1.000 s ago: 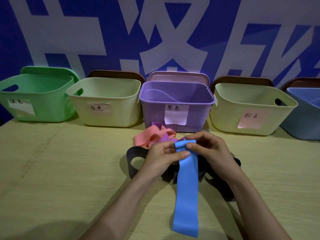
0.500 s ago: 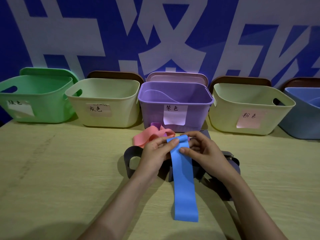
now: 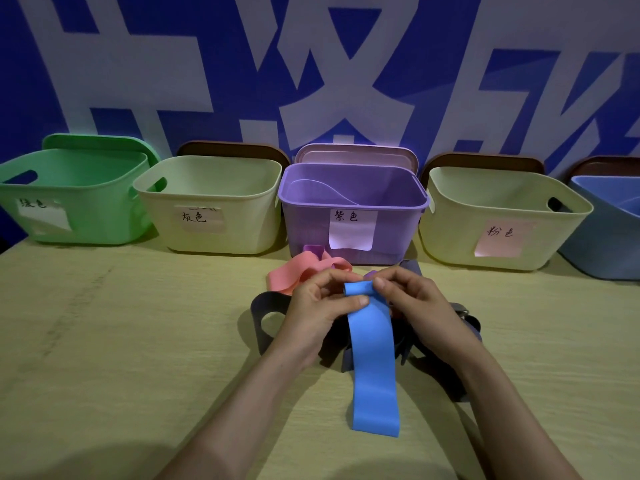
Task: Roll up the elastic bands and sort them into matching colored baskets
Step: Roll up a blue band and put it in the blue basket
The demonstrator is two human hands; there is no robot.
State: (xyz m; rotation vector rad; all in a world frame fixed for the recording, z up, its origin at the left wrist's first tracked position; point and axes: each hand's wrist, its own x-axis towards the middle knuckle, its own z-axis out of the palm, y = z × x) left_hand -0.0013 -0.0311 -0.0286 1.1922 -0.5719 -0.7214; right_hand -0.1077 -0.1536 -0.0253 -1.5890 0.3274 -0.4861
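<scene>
2 bare forearms rise from the bottom edge of the frame over a pale wooden desk [image 3: 104, 341]. Nearest the viewer, at lower centre, the loose end of a blue band [image 3: 372, 358] lies flat on the desk. The band runs up to the centre of the frame, where its far end is curled into a small, tight roll.

The left hand [image 3: 318, 306] pinches that roll from the left side of the frame, with its thumb laid across the band just below the curl. The right hand [image 3: 419, 303] pinches it from the right, with its fingertips curled over the top. The roll sits between the 2 hands, and most of the band trails below them, unrolled.

The roll looks barely begun. If either pinch loosens, the stretchy strip will likely spring open. If 1 hand turns faster than the other, the roll may skew into a cone.

Under and around the hands lies a tangle of dark grey bands [image 3: 266, 317]. Just beyond the fingers are a pink band [image 3: 294, 275] and a scrap of purple band [image 3: 313, 251].

Farther back, 5 baskets stand in a row: a green basket [image 3: 86, 209] at the left, a cream basket [image 3: 214, 216], a purple basket [image 3: 311, 220] at the centre, a second cream basket [image 3: 450, 230], and a blue basket [image 3: 602, 244] cut off by the right edge. The blue basket is well apart from the hands. Behind the row is a blue wall with large white shapes.
</scene>
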